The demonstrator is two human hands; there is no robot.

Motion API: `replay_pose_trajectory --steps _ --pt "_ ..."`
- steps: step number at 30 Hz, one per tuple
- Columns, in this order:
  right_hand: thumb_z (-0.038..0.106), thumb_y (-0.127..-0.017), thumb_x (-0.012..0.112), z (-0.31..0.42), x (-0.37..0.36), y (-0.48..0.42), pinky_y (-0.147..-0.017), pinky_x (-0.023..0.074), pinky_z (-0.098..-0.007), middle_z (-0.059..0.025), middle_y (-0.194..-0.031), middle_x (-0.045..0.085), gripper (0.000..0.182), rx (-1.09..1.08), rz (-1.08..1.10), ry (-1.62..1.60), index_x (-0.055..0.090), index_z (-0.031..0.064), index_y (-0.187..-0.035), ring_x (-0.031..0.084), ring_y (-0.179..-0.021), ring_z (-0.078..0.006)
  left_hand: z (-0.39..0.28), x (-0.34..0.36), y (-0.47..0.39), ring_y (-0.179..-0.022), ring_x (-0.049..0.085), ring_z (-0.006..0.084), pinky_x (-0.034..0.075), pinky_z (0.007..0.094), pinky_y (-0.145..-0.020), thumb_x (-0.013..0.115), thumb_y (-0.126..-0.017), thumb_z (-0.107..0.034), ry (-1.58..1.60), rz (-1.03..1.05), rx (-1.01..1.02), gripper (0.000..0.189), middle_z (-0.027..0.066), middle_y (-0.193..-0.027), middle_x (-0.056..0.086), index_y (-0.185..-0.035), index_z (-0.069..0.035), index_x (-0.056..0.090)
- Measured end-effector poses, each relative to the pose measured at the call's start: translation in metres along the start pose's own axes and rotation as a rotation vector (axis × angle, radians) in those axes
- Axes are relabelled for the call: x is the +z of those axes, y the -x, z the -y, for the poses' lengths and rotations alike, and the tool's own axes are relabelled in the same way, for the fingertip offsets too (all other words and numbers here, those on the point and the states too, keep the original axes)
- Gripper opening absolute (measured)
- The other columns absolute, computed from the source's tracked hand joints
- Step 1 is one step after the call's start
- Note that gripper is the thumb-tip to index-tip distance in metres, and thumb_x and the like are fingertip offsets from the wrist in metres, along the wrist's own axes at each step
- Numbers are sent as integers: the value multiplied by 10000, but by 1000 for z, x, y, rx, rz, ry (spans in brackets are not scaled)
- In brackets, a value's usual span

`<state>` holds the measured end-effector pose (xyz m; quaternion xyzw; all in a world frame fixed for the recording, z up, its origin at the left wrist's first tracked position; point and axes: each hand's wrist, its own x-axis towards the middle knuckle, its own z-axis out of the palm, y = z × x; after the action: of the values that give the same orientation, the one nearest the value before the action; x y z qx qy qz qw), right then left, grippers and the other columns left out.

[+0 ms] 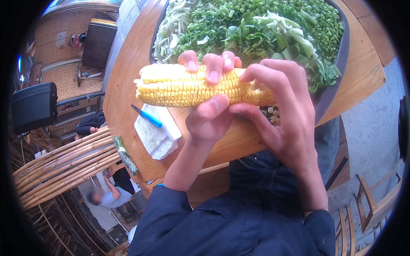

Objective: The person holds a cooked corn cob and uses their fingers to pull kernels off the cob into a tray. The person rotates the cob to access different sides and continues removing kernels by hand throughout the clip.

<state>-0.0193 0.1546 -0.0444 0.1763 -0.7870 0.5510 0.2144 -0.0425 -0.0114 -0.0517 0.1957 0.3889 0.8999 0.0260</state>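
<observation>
An ear of yellow corn (pixel 179 92) lies level across both my hands, above the table's near edge. My left hand (pixel 209 112) grips its middle, thumb below and fingertips over the top. Around the right end curls my right hand (pixel 285 105), its thumb pressed on the lower side of the cob. Some kernels are gone near that end, leaving a bare groove. Behind the corn stands a dark tray (pixel 342 60) heaped with chopped greens (pixel 250 35) and pale shredded vegetable (pixel 176 22). A few loose kernels (pixel 274 116) show under my right hand.
On the wooden table (pixel 128 76), a knife with a blue handle (pixel 150 118) rests on a white foam block (pixel 158 137). Left of it lies a leaf-wrapped bundle (pixel 125 156). Bamboo poles (pixel 64 169) abut the table's left side. A person (pixel 109 195) is farther off, lower left.
</observation>
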Motion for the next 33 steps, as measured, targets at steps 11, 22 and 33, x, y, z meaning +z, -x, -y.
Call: replay_pose_trajectory --steps 11,22,33 --pt "-67 -868 756 -1 -12 -5 -870 550 -364 -132 -1037 696 240 100 -25 -112 702 -2 -1092 691 -961 -289 -7 -4 1 -1264 482 232 299 470 -1251 673 -778 33 -35 -9 16 618 -18 -1112 535 -1254 -255 407" --pt "-196 -811 614 -2 -17 -7 -894 565 -387 -127 -1045 740 290 -103 19 47 732 5 -983 720 -1028 -285 -23 -9 0 -1243 497 237 365 480 -1201 720 -845 -12 -102 48 0 611 -3 -1135 540 -1308 -234 390" --pt "-62 -1014 646 -13 -54 -11 -859 609 -313 -145 -1076 773 194 -107 32 44 744 -42 -1180 741 -998 -198 -54 -24 -9 -1234 508 183 320 533 -1180 690 -979 -140 -141 161 -35 529 -37 -1193 529 -1404 -181 379"
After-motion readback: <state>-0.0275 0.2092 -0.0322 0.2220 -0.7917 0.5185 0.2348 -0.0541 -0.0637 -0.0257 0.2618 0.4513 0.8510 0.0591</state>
